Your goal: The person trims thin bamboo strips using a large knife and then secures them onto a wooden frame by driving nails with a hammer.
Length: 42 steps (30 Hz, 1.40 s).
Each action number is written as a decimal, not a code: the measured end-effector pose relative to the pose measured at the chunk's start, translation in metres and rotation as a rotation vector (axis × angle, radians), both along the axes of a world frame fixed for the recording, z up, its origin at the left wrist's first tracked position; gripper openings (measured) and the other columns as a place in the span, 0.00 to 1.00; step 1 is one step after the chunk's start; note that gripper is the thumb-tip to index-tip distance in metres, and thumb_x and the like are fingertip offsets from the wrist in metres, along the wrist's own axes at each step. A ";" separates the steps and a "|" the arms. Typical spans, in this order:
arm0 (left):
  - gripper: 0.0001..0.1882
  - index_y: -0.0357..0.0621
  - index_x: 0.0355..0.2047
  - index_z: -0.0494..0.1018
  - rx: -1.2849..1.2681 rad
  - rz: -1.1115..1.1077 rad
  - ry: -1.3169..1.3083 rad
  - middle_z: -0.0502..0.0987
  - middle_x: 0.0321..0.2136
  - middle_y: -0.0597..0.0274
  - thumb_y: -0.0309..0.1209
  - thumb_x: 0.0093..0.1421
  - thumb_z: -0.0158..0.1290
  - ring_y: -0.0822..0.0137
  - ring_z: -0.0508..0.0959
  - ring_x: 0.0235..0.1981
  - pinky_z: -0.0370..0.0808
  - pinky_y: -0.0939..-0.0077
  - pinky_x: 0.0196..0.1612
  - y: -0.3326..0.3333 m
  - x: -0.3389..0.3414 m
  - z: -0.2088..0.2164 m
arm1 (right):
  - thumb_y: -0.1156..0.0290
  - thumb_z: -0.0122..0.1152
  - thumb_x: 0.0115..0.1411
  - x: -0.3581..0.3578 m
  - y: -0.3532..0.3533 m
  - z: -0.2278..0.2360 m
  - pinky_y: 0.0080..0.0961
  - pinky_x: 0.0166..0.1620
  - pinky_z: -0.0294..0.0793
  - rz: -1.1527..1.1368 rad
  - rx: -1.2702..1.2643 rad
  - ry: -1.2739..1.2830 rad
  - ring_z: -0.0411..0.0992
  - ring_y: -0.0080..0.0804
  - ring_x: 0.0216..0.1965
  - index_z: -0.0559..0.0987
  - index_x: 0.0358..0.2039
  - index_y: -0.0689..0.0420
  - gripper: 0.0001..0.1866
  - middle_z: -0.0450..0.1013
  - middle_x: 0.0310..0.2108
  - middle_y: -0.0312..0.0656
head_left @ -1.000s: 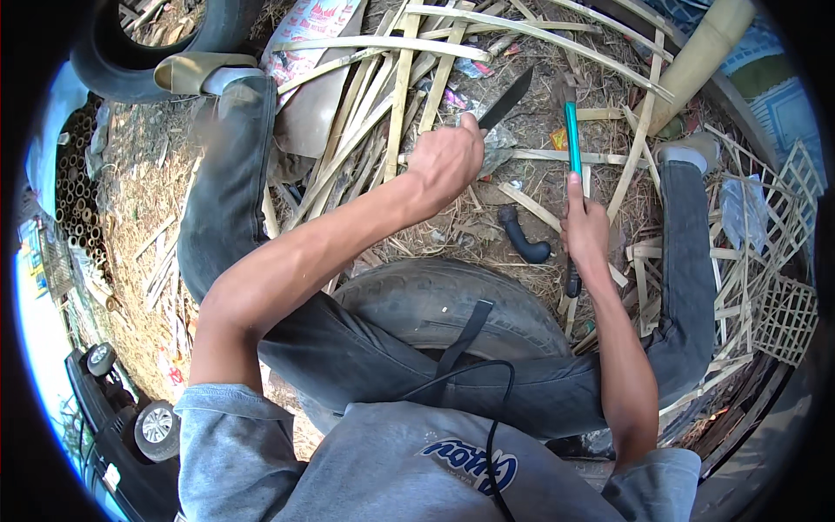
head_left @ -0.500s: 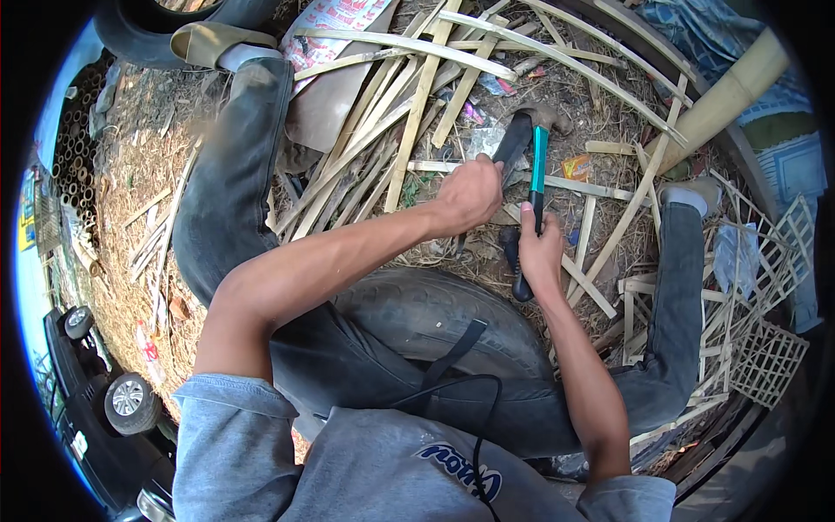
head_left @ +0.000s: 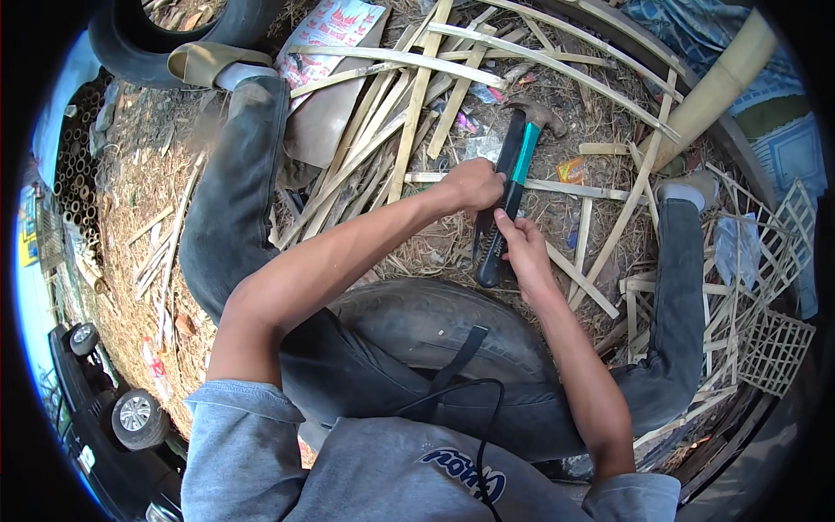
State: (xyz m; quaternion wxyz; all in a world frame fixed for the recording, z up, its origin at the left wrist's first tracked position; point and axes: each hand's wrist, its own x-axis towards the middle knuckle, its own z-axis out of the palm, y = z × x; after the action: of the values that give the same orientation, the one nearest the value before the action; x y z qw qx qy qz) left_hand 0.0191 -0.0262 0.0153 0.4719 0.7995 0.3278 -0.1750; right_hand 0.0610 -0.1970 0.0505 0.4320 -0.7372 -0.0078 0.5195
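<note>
My left hand (head_left: 474, 184) is closed around a dark, flat, blade-like tool (head_left: 511, 143), which slants away from me. Right alongside it lies a claw hammer (head_left: 524, 157) with a green and black handle, its brown metal head at the far end. At the black lower part of that handle is my right hand (head_left: 527, 252), thumb against the grip; some of its fingers are hidden. Both tools are over the littered ground, beyond a tyre (head_left: 417, 317) between my legs.
Split bamboo strips (head_left: 417, 113) lie piled ahead. A thick bamboo pole (head_left: 718, 87) leans at the far right, above woven bamboo lattice (head_left: 774, 357). Another tyre (head_left: 117, 52) is at the far left, near a patterned sheet (head_left: 335, 30). A black vehicle (head_left: 104, 435) appears at left.
The hammer has swung left and now lies close along the dark tool. My right hand has shifted left and its grip looks looser. My left hand has barely moved.
</note>
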 end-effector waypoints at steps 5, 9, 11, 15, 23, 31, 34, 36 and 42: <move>0.22 0.26 0.42 0.75 -0.385 0.072 0.253 0.79 0.25 0.51 0.39 0.71 0.44 0.62 0.82 0.18 0.71 0.71 0.12 0.014 0.003 0.014 | 0.50 0.81 0.45 -0.009 0.007 0.010 0.23 0.42 0.75 0.074 -0.031 -0.072 0.74 0.24 0.40 0.61 0.54 0.70 0.50 0.74 0.38 0.44; 0.24 0.25 0.41 0.76 -0.445 -0.018 0.287 0.81 0.29 0.47 0.41 0.70 0.48 0.60 0.84 0.21 0.75 0.71 0.16 0.011 0.015 0.032 | 0.51 0.80 0.43 -0.009 -0.010 -0.023 0.34 0.50 0.76 0.123 -0.102 -0.266 0.78 0.42 0.44 0.62 0.54 0.73 0.50 0.77 0.41 0.55; 0.24 0.24 0.40 0.76 -0.492 -0.056 0.327 0.82 0.30 0.45 0.42 0.69 0.49 0.61 0.84 0.21 0.77 0.71 0.18 0.021 0.024 0.052 | 0.54 0.79 0.44 -0.007 -0.008 -0.012 0.34 0.50 0.76 0.117 -0.119 -0.253 0.78 0.43 0.44 0.64 0.53 0.73 0.48 0.77 0.41 0.55; 0.26 0.35 0.47 0.73 0.638 -0.323 0.020 0.82 0.35 0.45 0.41 0.55 0.65 0.45 0.82 0.39 0.79 0.60 0.43 0.084 0.048 0.067 | 0.57 0.75 0.46 -0.005 -0.012 -0.009 0.33 0.47 0.76 0.110 -0.137 -0.325 0.78 0.40 0.39 0.69 0.49 0.71 0.38 0.78 0.38 0.52; 0.16 0.45 0.51 0.68 0.963 -0.475 -0.136 0.72 0.48 0.48 0.34 0.64 0.52 0.46 0.77 0.50 0.75 0.53 0.52 0.190 -0.002 -0.005 | 0.59 0.75 0.46 0.003 -0.013 0.016 0.40 0.49 0.74 0.167 -0.169 -0.403 0.77 0.51 0.42 0.70 0.47 0.72 0.36 0.75 0.39 0.58; 0.14 0.44 0.50 0.69 0.940 -0.442 -0.529 0.71 0.44 0.52 0.29 0.64 0.49 0.53 0.78 0.48 0.72 0.47 0.51 0.072 0.087 0.054 | 0.56 0.69 0.50 0.016 -0.036 0.008 0.48 0.46 0.74 0.260 -0.322 -0.590 0.76 0.59 0.41 0.68 0.49 0.71 0.36 0.75 0.39 0.62; 0.18 0.44 0.49 0.70 0.865 -0.505 -0.529 0.71 0.46 0.54 0.27 0.58 0.55 0.55 0.75 0.52 0.73 0.50 0.53 0.020 0.118 0.065 | 0.56 0.69 0.50 0.011 -0.032 0.005 0.48 0.46 0.74 0.242 -0.312 -0.552 0.76 0.60 0.40 0.68 0.47 0.71 0.34 0.75 0.39 0.62; 0.17 0.44 0.48 0.73 0.842 -0.534 -0.613 0.71 0.45 0.55 0.28 0.57 0.54 0.57 0.75 0.51 0.76 0.55 0.49 0.005 0.133 0.039 | 0.56 0.69 0.50 0.005 -0.025 0.007 0.49 0.45 0.74 0.254 -0.302 -0.571 0.76 0.61 0.40 0.68 0.47 0.71 0.34 0.74 0.38 0.62; 0.17 0.44 0.50 0.74 0.802 -0.551 -0.637 0.71 0.44 0.56 0.28 0.58 0.52 0.56 0.73 0.51 0.76 0.58 0.48 -0.034 0.162 0.012 | 0.56 0.71 0.50 0.008 -0.030 -0.004 0.50 0.45 0.74 0.230 -0.279 -0.533 0.76 0.62 0.41 0.67 0.46 0.72 0.35 0.74 0.38 0.63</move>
State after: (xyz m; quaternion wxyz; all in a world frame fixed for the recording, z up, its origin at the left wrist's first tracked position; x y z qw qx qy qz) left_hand 0.1814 -0.0597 0.0268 0.1447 0.9848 -0.0101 0.0956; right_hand 0.0694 -0.2267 0.0470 0.2479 -0.8938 -0.1324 0.3494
